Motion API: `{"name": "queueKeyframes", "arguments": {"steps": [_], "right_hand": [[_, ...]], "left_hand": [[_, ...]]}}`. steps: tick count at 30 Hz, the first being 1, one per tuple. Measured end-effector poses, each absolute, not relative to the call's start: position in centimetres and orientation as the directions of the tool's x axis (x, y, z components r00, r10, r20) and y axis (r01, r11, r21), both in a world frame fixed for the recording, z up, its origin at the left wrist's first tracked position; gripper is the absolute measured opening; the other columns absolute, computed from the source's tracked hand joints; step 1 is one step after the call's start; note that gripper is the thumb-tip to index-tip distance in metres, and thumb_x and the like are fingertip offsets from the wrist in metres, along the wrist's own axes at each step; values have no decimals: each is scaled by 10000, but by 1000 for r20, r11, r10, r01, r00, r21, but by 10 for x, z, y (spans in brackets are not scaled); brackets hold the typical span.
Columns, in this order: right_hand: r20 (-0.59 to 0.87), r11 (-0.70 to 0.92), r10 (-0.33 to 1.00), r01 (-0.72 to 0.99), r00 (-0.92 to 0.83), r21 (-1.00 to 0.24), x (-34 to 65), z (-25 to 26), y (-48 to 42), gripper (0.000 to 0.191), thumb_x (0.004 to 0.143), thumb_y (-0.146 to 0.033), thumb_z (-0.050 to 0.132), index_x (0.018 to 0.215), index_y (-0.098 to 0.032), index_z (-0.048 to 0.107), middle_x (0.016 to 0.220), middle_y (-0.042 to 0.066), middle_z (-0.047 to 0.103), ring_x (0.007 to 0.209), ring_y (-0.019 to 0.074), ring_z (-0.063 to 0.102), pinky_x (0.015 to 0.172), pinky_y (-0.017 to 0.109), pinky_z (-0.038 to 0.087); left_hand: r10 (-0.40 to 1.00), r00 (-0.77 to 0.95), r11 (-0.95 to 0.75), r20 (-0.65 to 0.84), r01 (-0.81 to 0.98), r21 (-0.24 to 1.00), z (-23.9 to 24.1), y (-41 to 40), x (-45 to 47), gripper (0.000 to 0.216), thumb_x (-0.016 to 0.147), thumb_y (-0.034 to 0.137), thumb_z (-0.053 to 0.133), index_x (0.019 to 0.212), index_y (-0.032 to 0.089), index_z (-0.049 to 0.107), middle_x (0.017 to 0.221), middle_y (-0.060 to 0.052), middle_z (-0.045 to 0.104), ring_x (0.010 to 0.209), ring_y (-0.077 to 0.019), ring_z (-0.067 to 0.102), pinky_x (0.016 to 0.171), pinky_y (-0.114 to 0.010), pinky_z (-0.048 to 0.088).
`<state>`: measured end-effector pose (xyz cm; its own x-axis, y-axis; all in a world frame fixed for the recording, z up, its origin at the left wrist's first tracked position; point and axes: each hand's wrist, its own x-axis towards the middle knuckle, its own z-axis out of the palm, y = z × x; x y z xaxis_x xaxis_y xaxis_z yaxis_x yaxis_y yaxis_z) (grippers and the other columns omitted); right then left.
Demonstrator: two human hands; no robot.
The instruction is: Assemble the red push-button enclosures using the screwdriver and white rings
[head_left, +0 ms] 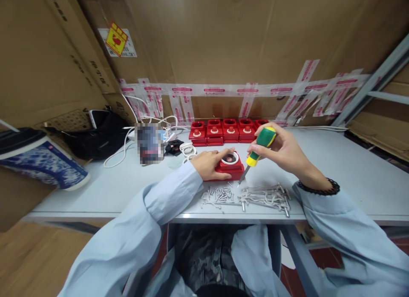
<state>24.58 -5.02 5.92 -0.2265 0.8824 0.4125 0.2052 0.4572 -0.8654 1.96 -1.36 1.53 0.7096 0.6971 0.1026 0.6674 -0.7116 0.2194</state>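
My left hand [212,164] grips a red box [234,174] from its left side, the thumb along the near edge and a finger by the white ring on top. My right hand [283,150] is closed around the green and yellow handle of a screwdriver [262,142]. The blade slants down and left beside the box's right side. Its tip is low over the tabletop, with a small shiny bit at the end, perhaps a screw. Just below lie a pile of loose screws [222,194] and a bundle of metal rods with whitish cords [266,197].
Several similar red boxes [230,131] stand in a row at the back of the white table [338,173]. To the left are white cables [116,160], a blurred-out phone-like object [149,143], a black bag [105,137] and a blue-white cup [47,160]. Cardboard [217,41] walls the back.
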Motion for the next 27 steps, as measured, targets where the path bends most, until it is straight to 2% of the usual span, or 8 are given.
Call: {"name": "queueKeyframes", "arguments": {"steps": [5, 11, 15, 23, 27], "right_hand": [[479, 500, 866, 187, -145, -846, 253, 70, -52, 350, 653, -297, 774, 893, -247, 524, 742, -5, 629, 675, 204, 684, 500, 308, 591], [606, 582, 793, 211, 66, -785, 266, 77, -44, 328, 683, -321, 752, 915, -247, 533, 775, 2, 598, 771, 234, 691, 552, 351, 609], [647, 609, 745, 227, 164, -760, 265, 67, -26, 345, 662, -326, 761, 882, -257, 504, 764, -12, 571, 755, 221, 684, 597, 377, 603], [695, 619, 699, 346, 168, -705, 259, 48, -5, 337, 679, -359, 726, 882, -244, 484, 769, -20, 530, 741, 189, 632, 663, 399, 581], [704, 623, 694, 363, 150, -693, 258, 47, -6, 316, 693, -341, 715, 887, -244, 485, 782, -13, 509, 730, 179, 599, 646, 379, 570]], "left_hand": [[704, 702, -705, 107, 672, 226, 17, -15, 20, 816, 760, 598, 578, 1426, 257, 252, 1247, -91, 595, 1084, -287, 607, 894, -352, 451], [720, 688, -688, 84, 693, 215, 18, -16, 21, 806, 752, 616, 574, 1412, 264, 274, 1240, -92, 595, 1090, -289, 601, 881, -345, 451], [731, 679, -678, 77, 708, 198, 18, -17, 20, 803, 756, 627, 564, 1415, 279, 264, 1240, -91, 594, 1070, -286, 610, 870, -343, 453], [736, 674, -672, 66, 717, 185, 17, -17, 20, 813, 764, 632, 554, 1429, 289, 236, 1252, -92, 583, 1103, -292, 594, 896, -351, 445], [734, 675, -674, 69, 713, 192, 17, -17, 20, 812, 762, 629, 561, 1427, 290, 241, 1255, -94, 582, 1107, -295, 592, 899, -354, 445]]}}
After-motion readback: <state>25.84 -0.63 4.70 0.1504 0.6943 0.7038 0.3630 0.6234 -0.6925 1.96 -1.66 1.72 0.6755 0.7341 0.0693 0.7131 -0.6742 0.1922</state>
